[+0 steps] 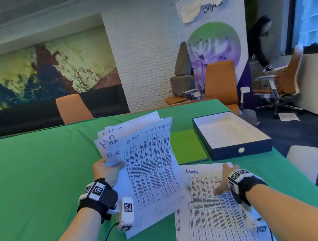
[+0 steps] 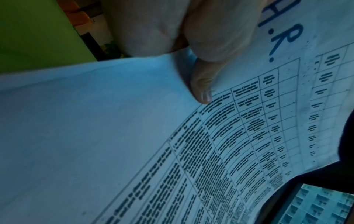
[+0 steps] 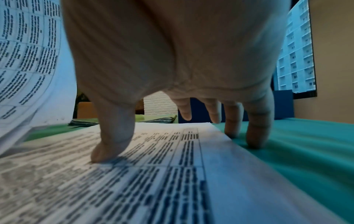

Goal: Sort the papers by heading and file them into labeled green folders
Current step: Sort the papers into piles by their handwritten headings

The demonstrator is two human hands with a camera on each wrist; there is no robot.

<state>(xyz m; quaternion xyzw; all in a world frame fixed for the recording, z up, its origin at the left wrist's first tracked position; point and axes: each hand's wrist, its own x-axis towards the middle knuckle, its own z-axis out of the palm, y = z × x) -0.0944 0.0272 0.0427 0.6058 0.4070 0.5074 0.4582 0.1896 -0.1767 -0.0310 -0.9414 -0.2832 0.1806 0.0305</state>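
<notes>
My left hand [image 1: 108, 167] grips a fanned sheaf of printed sheets headed "H.R." [image 1: 150, 164], held upright above the green table; its thumb [image 2: 203, 84] presses the top H.R. sheet [image 2: 249, 136]. To the right, a stack of papers headed "Admin" [image 1: 214, 211] lies flat on the table. My right hand [image 1: 225, 181] rests on that stack with straight, spread fingers: the thumb [image 3: 113, 144] touches the top Admin sheet [image 3: 153, 174], and two fingers [image 3: 256, 136] touch the cloth beside its edge. A green folder [image 1: 187, 146] lies flat behind the Admin stack.
An open dark-blue box with a white inside [image 1: 229, 132] stands at the back right, next to the folder. The green tablecloth [image 1: 35, 177] stretches bare to the left. Orange chairs [image 1: 71, 108] stand beyond the far edge. A person bends over at the far right.
</notes>
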